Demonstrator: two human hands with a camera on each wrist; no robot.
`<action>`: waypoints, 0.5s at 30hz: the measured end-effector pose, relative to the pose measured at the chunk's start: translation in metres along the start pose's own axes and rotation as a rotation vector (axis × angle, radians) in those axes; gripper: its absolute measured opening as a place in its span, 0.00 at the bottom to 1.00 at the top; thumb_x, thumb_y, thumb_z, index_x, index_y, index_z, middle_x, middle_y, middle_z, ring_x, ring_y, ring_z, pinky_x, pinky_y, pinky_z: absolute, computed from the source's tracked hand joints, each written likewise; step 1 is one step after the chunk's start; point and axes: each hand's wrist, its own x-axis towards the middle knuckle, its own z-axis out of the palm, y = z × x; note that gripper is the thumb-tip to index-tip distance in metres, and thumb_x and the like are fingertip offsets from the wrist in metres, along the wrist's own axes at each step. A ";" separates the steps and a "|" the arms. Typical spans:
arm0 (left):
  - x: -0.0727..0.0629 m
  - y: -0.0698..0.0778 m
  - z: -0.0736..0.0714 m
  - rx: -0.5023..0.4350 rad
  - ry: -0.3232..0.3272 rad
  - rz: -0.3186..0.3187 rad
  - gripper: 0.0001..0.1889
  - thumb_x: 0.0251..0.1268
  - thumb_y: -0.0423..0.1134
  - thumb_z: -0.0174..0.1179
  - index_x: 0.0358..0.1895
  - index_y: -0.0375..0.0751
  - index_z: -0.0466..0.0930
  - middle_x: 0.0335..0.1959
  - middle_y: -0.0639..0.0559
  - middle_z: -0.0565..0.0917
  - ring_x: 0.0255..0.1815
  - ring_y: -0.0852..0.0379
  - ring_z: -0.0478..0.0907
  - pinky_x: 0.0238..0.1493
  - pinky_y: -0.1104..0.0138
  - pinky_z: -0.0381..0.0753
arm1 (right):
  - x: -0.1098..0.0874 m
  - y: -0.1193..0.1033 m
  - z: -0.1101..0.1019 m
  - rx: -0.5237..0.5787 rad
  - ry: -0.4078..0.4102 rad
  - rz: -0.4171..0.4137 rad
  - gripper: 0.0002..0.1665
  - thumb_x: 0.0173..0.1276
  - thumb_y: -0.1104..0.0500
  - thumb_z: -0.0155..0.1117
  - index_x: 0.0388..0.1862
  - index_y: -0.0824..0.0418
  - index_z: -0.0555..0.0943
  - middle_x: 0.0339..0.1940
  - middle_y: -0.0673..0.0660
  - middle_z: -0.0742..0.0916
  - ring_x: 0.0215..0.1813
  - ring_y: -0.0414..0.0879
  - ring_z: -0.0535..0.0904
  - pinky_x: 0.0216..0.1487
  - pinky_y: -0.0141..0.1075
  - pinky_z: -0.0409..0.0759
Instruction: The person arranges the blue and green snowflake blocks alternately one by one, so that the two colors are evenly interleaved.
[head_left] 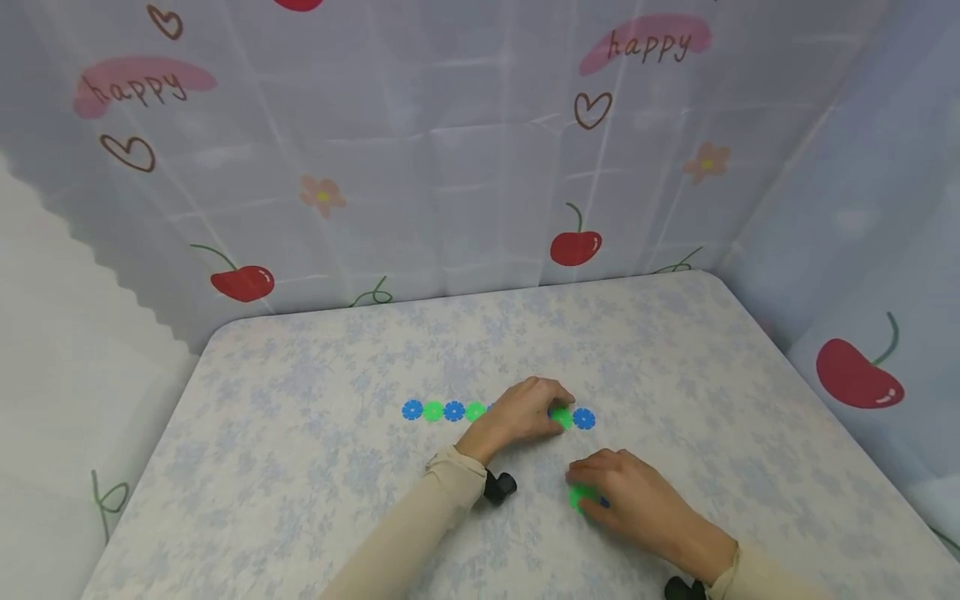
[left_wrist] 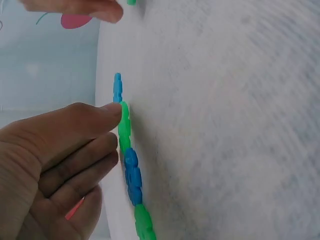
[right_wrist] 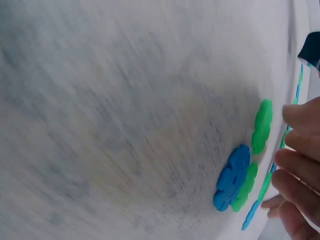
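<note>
A straight row of flower-shaped plastic discs, alternating blue and green, lies across the table, with a blue disc [head_left: 412, 409] at its left end. My left hand [head_left: 517, 410] covers the middle of the row and pinches a green disc [left_wrist: 124, 127] beside the blue end disc [head_left: 584, 418] on the right. Nearer the front, my right hand [head_left: 637, 504] hovers over loose discs with relaxed fingers. Beneath it the right wrist view shows a blue disc [right_wrist: 232, 177] overlapping a green disc [right_wrist: 245, 187], with another green disc [right_wrist: 262, 127] close by.
The table [head_left: 315, 500] wears a pale blue floral cover. A printed curtain [head_left: 465, 167] with cherries and hearts hangs along its back, and more fabric hangs at both sides. A black wrist camera [head_left: 500, 487] sits on the left wrist.
</note>
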 end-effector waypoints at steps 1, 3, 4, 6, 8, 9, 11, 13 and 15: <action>0.001 0.001 0.001 -0.004 0.007 0.004 0.23 0.59 0.41 0.72 0.58 0.46 0.82 0.57 0.56 0.82 0.59 0.59 0.77 0.56 0.70 0.76 | -0.002 -0.001 0.000 -0.013 -0.008 0.000 0.18 0.58 0.57 0.76 0.48 0.56 0.87 0.48 0.50 0.87 0.50 0.48 0.81 0.51 0.50 0.80; 0.003 0.003 0.002 -0.018 0.016 0.012 0.23 0.59 0.42 0.72 0.59 0.46 0.82 0.57 0.56 0.82 0.60 0.58 0.76 0.57 0.69 0.76 | -0.004 -0.003 0.001 -0.033 -0.008 0.002 0.19 0.56 0.57 0.77 0.47 0.56 0.87 0.47 0.49 0.87 0.49 0.46 0.81 0.50 0.49 0.80; 0.004 0.004 0.003 -0.024 0.021 0.018 0.23 0.59 0.42 0.72 0.59 0.46 0.82 0.57 0.56 0.82 0.60 0.58 0.76 0.58 0.69 0.76 | -0.005 -0.003 0.002 -0.038 -0.003 -0.003 0.19 0.56 0.57 0.77 0.47 0.56 0.87 0.47 0.49 0.87 0.49 0.46 0.81 0.50 0.48 0.80; 0.006 0.006 0.005 -0.035 0.028 0.026 0.23 0.58 0.42 0.72 0.58 0.47 0.82 0.55 0.56 0.83 0.59 0.59 0.77 0.57 0.70 0.76 | -0.007 -0.004 0.004 -0.047 0.009 -0.018 0.18 0.54 0.58 0.78 0.46 0.56 0.87 0.45 0.48 0.87 0.48 0.46 0.80 0.49 0.48 0.80; 0.008 0.009 0.006 -0.043 0.026 0.028 0.23 0.59 0.42 0.72 0.58 0.47 0.83 0.55 0.57 0.83 0.59 0.59 0.77 0.57 0.70 0.76 | -0.008 -0.004 0.007 -0.053 0.036 -0.035 0.17 0.53 0.59 0.78 0.44 0.56 0.87 0.44 0.48 0.87 0.47 0.45 0.81 0.48 0.47 0.80; 0.010 0.011 0.006 -0.043 0.026 0.028 0.22 0.59 0.42 0.72 0.58 0.47 0.83 0.55 0.57 0.83 0.59 0.59 0.77 0.56 0.71 0.76 | -0.009 -0.004 0.008 -0.055 0.050 -0.044 0.17 0.53 0.60 0.78 0.43 0.55 0.88 0.43 0.48 0.87 0.46 0.45 0.81 0.48 0.46 0.80; 0.013 0.014 0.007 -0.042 0.024 0.025 0.22 0.59 0.42 0.72 0.58 0.47 0.83 0.56 0.57 0.83 0.59 0.60 0.77 0.56 0.71 0.76 | -0.009 -0.005 0.010 -0.067 0.073 -0.057 0.16 0.53 0.61 0.78 0.42 0.55 0.88 0.41 0.48 0.87 0.45 0.45 0.81 0.47 0.44 0.81; 0.015 0.016 0.008 -0.042 0.022 0.022 0.22 0.58 0.41 0.72 0.58 0.47 0.83 0.57 0.57 0.82 0.60 0.59 0.76 0.57 0.71 0.75 | -0.009 -0.005 0.012 -0.074 0.089 -0.064 0.15 0.54 0.61 0.78 0.42 0.56 0.88 0.40 0.49 0.87 0.44 0.45 0.81 0.46 0.42 0.80; 0.017 0.019 0.008 -0.040 0.014 0.012 0.22 0.58 0.41 0.72 0.58 0.47 0.83 0.57 0.57 0.82 0.60 0.59 0.76 0.57 0.71 0.75 | -0.009 -0.006 0.013 -0.073 0.089 -0.070 0.15 0.54 0.62 0.78 0.42 0.57 0.88 0.40 0.49 0.86 0.43 0.45 0.81 0.46 0.41 0.80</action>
